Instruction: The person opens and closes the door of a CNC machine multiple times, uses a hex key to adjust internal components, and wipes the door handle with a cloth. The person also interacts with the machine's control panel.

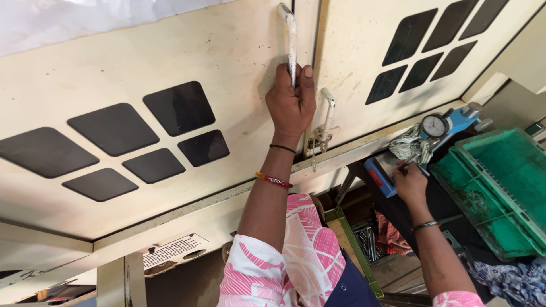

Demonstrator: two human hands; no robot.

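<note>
Door handle point(291, 42) gripped by left hand point(291, 105), right hand point(410, 183) on dial gauge stand point(398, 165)

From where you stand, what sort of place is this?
Probably a factory machine shop: the left hand grips a machine door handle, the right hand rests by a dial gauge, beside green plastic crates.

Scuffed metal handle point(291, 42), speckled painted door point(170, 62)

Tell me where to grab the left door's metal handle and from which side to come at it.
Grip the door handle on its straight lower shaft, where the left hand wraps it now, coming from below with the fingers curled round the bar. The bar stands off the cream door panel, leaving room behind it; the top bends into the door, so it probably offers less purchase.
</note>
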